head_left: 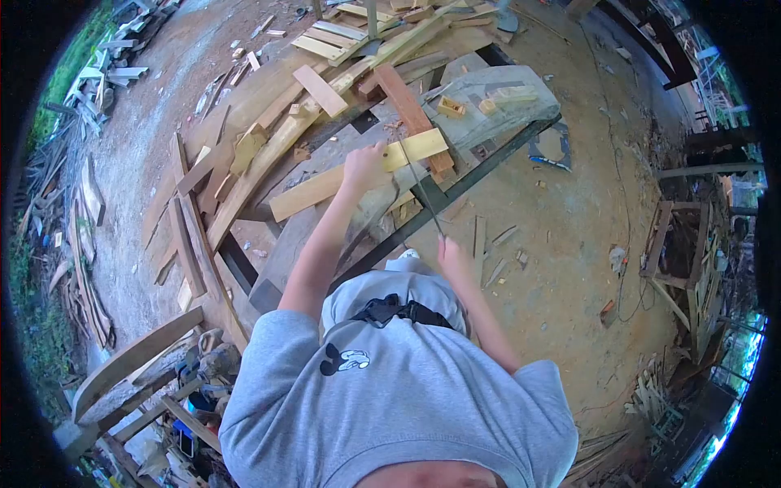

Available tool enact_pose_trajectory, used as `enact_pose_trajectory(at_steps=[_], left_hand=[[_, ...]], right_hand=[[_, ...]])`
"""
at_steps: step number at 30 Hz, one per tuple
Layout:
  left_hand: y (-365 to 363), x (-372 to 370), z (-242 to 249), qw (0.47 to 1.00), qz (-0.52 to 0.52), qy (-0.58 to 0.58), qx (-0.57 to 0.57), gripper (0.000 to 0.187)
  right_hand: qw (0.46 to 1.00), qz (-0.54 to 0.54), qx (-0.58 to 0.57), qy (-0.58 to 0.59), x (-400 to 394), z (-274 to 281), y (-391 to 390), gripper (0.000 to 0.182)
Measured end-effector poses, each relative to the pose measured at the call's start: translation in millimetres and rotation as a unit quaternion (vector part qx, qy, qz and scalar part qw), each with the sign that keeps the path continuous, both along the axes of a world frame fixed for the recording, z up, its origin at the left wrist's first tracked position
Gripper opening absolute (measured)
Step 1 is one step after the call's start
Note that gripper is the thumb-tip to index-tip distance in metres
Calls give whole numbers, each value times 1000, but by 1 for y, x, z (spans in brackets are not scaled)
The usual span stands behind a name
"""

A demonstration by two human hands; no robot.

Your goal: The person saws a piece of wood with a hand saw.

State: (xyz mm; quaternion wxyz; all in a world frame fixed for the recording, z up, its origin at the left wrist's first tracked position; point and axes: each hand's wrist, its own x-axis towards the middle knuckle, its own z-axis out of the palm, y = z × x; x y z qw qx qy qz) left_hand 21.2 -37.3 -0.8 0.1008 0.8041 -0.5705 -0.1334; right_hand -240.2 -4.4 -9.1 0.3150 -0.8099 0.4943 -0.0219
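A light wooden board (313, 192) lies across the workbench, its right part yellow and resting over a reddish-brown plank (404, 104). My left hand (364, 167) presses on the board near its middle, fingers closed round its edge. Down and to the right, my right hand (454, 259) is closed on the lower end of a long thin dark tool (428, 204), perhaps a saw. The tool's upper end crosses the yellow part of the board, right of my left hand. Its exact shape is too thin to make out.
Planks and offcuts (277, 146) pile up on the bench's left and far side. Small wood blocks (451, 106) sit on the grey bench top (521, 122). A wooden frame (677, 244) stands at the right, and curved timber (134, 358) lies at lower left.
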Motion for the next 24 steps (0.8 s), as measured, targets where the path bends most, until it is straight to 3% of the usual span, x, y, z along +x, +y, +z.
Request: enact_pose_trajectory(at_steps=[3,5,8,14,17,21,24], left_hand=[[0,-4,-1,1000,3,0,-3,43],[-1,-5,-1,1000,12,3,2,43],[1,-3,-3,1000,27,3,16,45],[2,-5,-8,1000,21,-16,-10,47],[2,-6,-6,999,3,-24,-46,46],[3,-6,-3,999,5,-27,-29,48],[2,-5,-5,999,16,-23,-39,49]], right_hand=[[996,18,-22,-87,56,-16,-41,33],[996,35,-57,-54,97,-9,-65,31],[996,31,-60,-53,99,1,-62,31],[999,-16,11,-40,1,-17,2,33],[998,-27,39,-35,22,-1,-15,34],[999,19,-22,-44,95,-8,-64,34],[999,29,-33,-30,103,-7,-70,33]])
